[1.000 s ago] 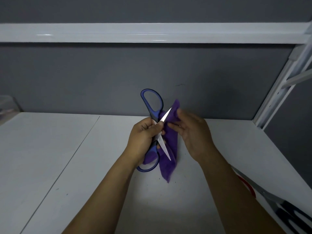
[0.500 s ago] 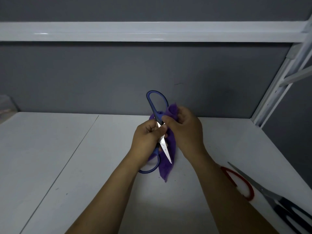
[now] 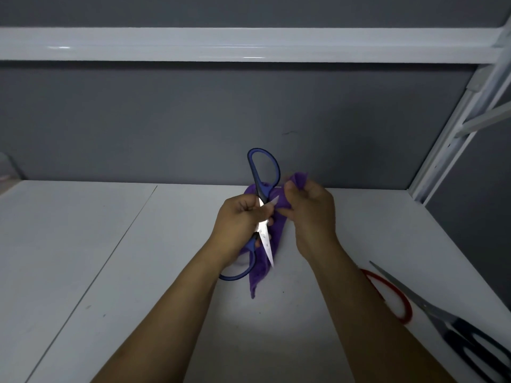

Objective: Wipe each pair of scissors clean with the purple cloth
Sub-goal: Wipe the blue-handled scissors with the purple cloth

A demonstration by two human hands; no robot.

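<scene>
left hand [image 3: 237, 225] grips scissors [image 3: 264, 172], cloth [image 3: 276, 233] behind

The blue-handled steel scissors [image 3: 266, 244] are held in the air with their blades apart, one loop up and the other low, and one shiny blade pointing down. The crumpled purple cloth [image 3: 258, 275] hangs behind the blades. A black-handled pair [image 3: 470, 345] lies flat at the right, just beside a red handle loop [image 3: 405, 302].
</scene>
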